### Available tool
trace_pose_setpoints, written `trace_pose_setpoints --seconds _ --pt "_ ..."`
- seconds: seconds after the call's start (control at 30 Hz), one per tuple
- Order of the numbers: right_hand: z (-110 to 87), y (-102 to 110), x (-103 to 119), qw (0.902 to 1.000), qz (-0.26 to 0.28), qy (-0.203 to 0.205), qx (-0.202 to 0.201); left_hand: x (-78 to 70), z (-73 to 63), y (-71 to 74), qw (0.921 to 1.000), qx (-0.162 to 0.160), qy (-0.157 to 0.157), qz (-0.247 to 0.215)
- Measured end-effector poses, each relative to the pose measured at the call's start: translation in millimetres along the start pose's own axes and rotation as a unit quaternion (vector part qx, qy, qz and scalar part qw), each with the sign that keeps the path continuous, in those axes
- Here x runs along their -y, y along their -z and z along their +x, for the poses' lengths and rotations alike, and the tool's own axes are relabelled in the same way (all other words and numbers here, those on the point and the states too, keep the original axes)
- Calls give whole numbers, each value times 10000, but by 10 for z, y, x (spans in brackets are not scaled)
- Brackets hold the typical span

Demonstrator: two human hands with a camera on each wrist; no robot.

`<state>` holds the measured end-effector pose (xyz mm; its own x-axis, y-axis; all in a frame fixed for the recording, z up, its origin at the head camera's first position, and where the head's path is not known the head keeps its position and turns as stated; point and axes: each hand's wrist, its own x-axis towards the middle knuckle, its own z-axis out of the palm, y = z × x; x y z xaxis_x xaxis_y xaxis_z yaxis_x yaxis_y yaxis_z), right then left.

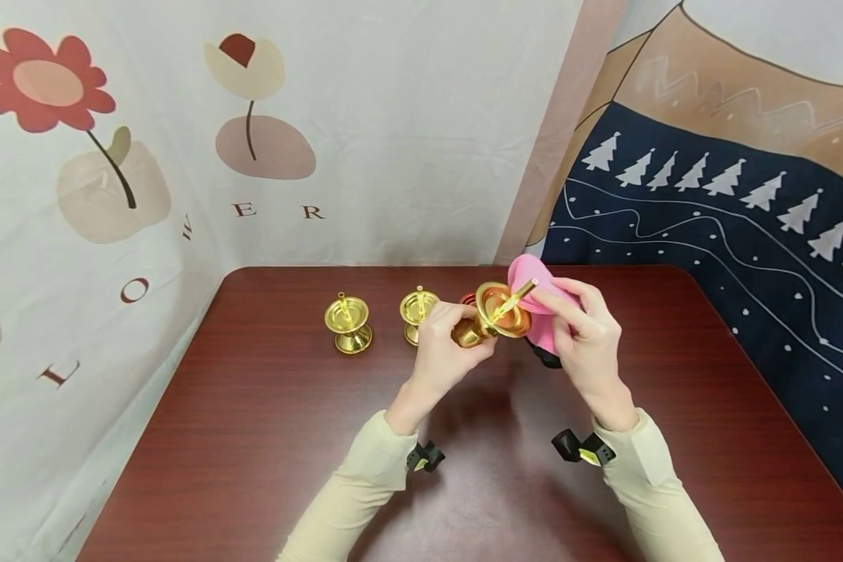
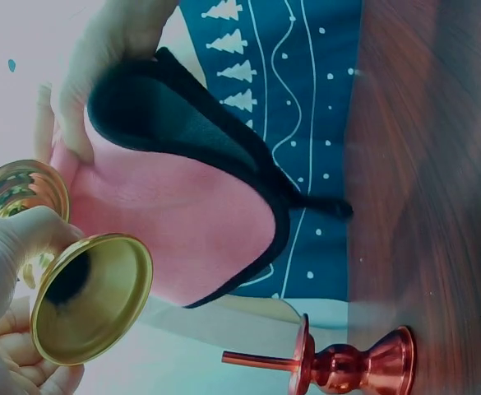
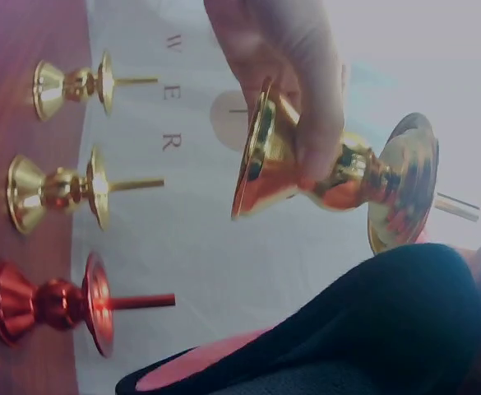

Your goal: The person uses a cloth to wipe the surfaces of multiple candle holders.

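Observation:
My left hand (image 1: 446, 347) grips a gold candle holder (image 1: 503, 310) round its stem and base, up off the table and tilted. A thin tube rises from its dish. With my right hand (image 1: 590, 336) I pinch a pink cloth (image 1: 530, 273) beside the dish's rim. The left wrist view shows the cloth's black lining (image 2: 174, 115), dark edging and a loop. In the right wrist view the dish (image 3: 404, 181) is close to the cloth; whether they touch is hard to tell.
Two more gold candle holders, one at the left (image 1: 348, 321) and another (image 1: 417, 308) partly behind my left hand, stand upright on the brown table (image 1: 253, 437). A red candle holder (image 3: 51, 304) stands beside them. Printed curtains (image 1: 407, 117) hang behind the table.

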<state>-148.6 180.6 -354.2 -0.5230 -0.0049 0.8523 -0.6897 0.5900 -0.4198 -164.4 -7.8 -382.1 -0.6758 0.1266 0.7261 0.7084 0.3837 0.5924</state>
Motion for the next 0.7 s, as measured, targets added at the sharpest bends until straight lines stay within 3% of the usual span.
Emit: trace_pose_setpoints --seconds 0.27,0.7 --pt "0 42 63 9974 -340 375 512 34 4 -13 9998 -126 105 -95" --pt "60 13 42 9945 -759 329 646 44 11 -23 9996 67 193 -187"
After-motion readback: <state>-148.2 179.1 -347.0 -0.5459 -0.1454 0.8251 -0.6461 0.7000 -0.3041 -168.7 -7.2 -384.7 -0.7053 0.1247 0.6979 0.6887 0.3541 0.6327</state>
